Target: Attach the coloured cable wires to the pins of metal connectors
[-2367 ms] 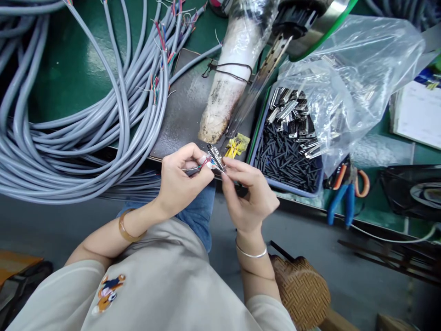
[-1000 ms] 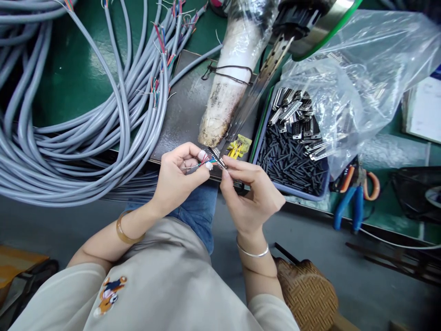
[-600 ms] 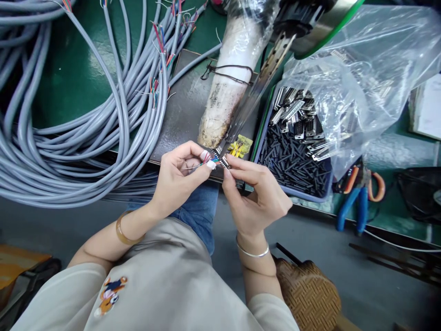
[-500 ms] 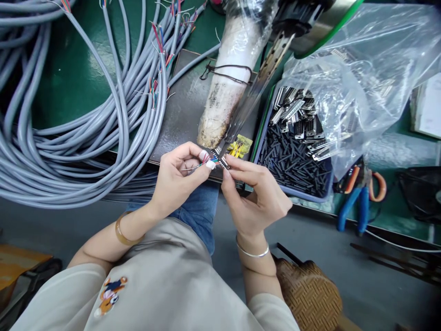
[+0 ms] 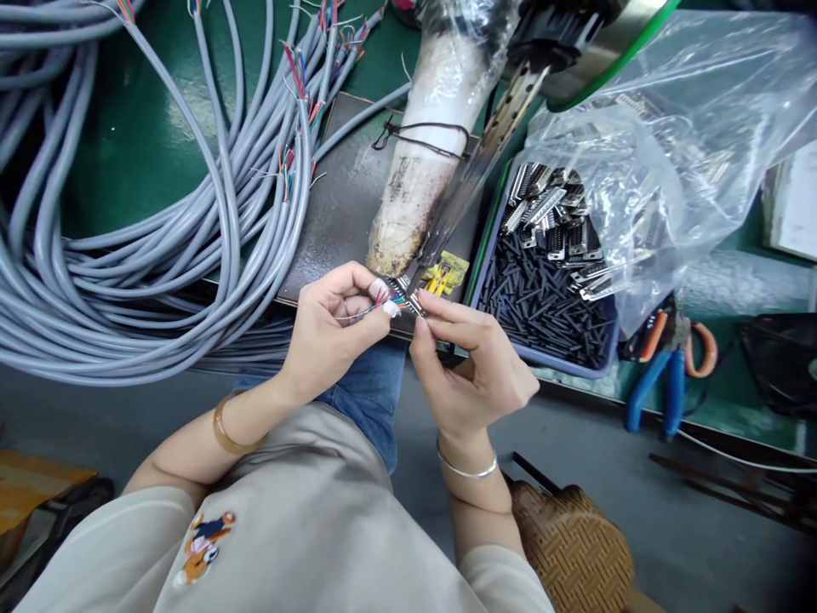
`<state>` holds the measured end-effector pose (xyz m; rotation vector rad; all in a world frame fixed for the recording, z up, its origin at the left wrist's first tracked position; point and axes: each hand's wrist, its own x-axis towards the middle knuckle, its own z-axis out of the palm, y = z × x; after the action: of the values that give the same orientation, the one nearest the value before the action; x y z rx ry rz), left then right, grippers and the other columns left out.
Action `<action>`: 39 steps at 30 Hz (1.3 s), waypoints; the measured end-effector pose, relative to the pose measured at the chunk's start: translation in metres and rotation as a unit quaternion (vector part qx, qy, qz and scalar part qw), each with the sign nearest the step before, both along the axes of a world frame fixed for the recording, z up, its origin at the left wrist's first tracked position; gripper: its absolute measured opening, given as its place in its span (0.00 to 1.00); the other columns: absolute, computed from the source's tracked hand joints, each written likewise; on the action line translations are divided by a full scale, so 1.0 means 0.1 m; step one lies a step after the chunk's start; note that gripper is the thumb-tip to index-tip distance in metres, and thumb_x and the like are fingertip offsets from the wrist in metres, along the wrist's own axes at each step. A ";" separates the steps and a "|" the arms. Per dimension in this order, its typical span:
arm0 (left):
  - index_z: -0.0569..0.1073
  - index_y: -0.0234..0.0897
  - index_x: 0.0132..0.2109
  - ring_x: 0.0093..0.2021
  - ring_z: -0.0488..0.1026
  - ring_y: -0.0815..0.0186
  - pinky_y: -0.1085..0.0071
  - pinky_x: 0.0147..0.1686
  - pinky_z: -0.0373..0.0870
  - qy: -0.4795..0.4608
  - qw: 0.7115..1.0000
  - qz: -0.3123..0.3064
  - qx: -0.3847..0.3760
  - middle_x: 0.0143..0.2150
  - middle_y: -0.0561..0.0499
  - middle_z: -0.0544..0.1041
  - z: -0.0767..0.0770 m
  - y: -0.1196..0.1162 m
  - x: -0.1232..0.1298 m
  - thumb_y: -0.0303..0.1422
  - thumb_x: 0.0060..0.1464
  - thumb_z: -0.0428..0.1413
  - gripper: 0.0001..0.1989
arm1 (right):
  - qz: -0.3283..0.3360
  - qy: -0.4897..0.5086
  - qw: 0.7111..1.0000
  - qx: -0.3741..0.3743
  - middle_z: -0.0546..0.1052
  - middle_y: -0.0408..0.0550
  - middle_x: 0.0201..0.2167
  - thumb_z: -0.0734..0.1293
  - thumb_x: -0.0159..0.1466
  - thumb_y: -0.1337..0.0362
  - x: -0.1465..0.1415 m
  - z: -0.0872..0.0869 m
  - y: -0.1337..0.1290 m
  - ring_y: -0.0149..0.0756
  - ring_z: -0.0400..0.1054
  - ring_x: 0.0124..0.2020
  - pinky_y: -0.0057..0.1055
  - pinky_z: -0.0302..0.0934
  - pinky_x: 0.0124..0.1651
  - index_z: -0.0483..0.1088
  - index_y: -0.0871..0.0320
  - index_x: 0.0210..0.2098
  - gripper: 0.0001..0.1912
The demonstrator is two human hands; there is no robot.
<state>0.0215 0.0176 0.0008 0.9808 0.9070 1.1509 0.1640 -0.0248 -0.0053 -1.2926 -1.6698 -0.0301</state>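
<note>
Between thumb and fingers, my left hand (image 5: 341,315) pinches thin coloured wires (image 5: 381,300) at the end of a cable. My right hand (image 5: 469,358) grips a small metal D-sub connector (image 5: 416,304) by its edge, with thumb and index finger. The wires run to the connector's row of pins; how many are joined I cannot make out. Just above the connector is the lower end of a metal soldering iron (image 5: 454,200), with a stained, plastic-wrapped white tube (image 5: 412,162) beside it. A yellow sponge-like piece (image 5: 447,274) lies behind my right fingertips.
Grey cables (image 5: 191,230) with stripped ends are heaped at left. A blue bin (image 5: 542,362) at right holds black sleeves (image 5: 542,306) and connectors (image 5: 555,213), partly under a clear plastic bag (image 5: 689,170). Blue-handled pliers (image 5: 664,375) lie near the table edge. A woven-top stool (image 5: 571,545) stands below.
Both hands stay almost in place, keeping hold of the wires and the connector. The view has shifted very slightly.
</note>
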 end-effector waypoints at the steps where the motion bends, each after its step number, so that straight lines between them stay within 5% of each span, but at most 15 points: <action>1: 0.70 0.36 0.31 0.17 0.53 0.81 0.81 0.16 0.53 -0.005 1.000 -0.001 0.001 0.22 0.61 0.66 -0.01 0.00 0.00 0.29 0.48 0.67 0.12 | 0.005 0.003 1.000 -0.004 0.85 0.45 0.42 0.73 0.62 0.74 0.00 -0.01 0.00 0.33 0.82 0.38 0.28 0.76 0.41 0.72 0.54 0.38 0.10; 23: 0.69 0.36 0.31 0.15 0.56 0.81 0.83 0.15 0.54 -0.066 0.995 -0.016 -0.079 0.20 0.62 0.66 -0.05 0.00 0.02 0.28 0.48 0.65 0.10 | 0.028 0.031 0.999 -0.027 0.85 0.45 0.42 0.73 0.61 0.75 0.03 -0.05 0.00 0.32 0.81 0.40 0.27 0.76 0.43 0.72 0.55 0.37 0.10; 39: 0.71 0.35 0.31 0.17 0.58 0.82 0.84 0.16 0.57 0.004 1.000 0.017 0.012 0.23 0.60 0.68 -0.06 -0.06 0.02 0.25 0.50 0.64 0.08 | 0.013 0.007 1.000 -0.017 0.85 0.45 0.41 0.73 0.61 0.75 0.03 -0.05 -0.03 0.33 0.82 0.40 0.28 0.76 0.41 0.71 0.54 0.37 0.11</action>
<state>0.0237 0.0112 -0.0054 0.9939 0.9210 1.1903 0.1670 -0.0280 -0.0099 -1.2938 -1.6805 0.0218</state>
